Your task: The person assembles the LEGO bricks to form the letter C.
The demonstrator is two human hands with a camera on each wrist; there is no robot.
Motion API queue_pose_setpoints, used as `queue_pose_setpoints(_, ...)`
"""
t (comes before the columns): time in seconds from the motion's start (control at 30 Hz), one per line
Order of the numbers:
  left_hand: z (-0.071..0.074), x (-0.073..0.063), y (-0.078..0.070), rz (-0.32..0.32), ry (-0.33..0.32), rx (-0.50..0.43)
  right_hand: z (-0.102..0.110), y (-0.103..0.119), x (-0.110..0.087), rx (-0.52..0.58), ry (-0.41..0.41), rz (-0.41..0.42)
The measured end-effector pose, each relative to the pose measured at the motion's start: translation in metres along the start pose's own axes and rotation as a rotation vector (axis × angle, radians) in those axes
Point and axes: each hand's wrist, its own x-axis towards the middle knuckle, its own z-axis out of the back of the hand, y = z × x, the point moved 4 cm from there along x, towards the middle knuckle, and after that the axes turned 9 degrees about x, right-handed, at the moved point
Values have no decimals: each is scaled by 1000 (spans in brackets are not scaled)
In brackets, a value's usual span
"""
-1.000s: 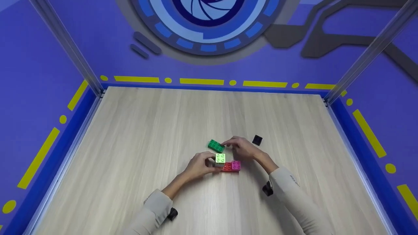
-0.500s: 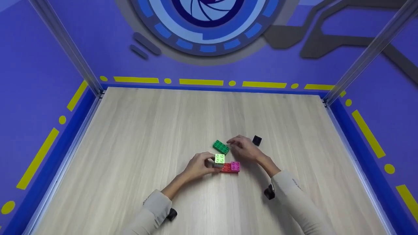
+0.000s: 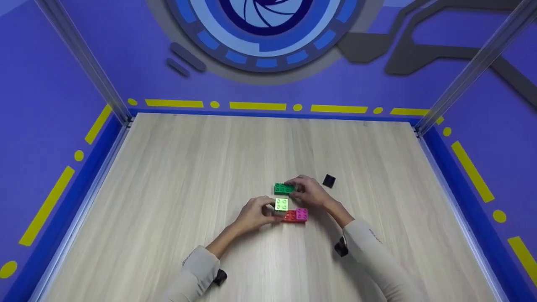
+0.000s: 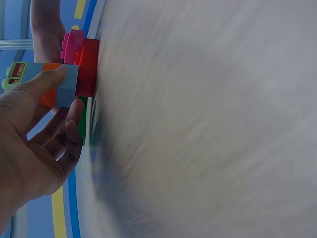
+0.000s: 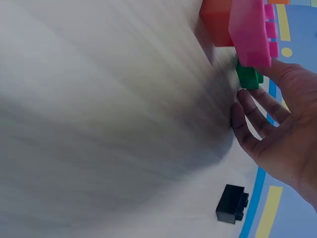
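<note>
A pale wood-grain worktop [image 3: 201,167] is walled on three sides by blue-violet panels [image 3: 42,84], with metal posts [image 3: 85,61] at the far corners. Yellow dashes and dots [image 3: 257,105] line the panels' lower edges; the back one bears a round, aperture-like emblem [image 3: 265,37] and grey shapes [image 3: 365,47]. Soft light brightens the near worktop.

Head view: high behind left hand [image 3: 253,214] and right hand [image 3: 311,193], facing forward and down, farthest off. Left wrist view: close, tipped sideways, facing along left hand. Right wrist view: likewise, along right hand. Both share red brick [image 4: 88,69] by left hand.
</note>
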Motion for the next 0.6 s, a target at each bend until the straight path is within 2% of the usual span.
queue_pose_setpoints(0.1, -3, 2, -2, -3, 1, -10, 14, -4, -12, -21, 1, -38)
queue_pose_setpoints(0.33, -1, -1, -1, 11, -3, -11, 30, -11, -36, -68, -8, -100)
queue_pose_setpoints(0.47, -1, 2, -4, 4, 0, -1, 34, -15, -50, -107, -45, -142)
queue_pose_setpoints(0.6, 0, 4, -5, 7, -3, 8, 34, -17, -56, -99, -92, -135)
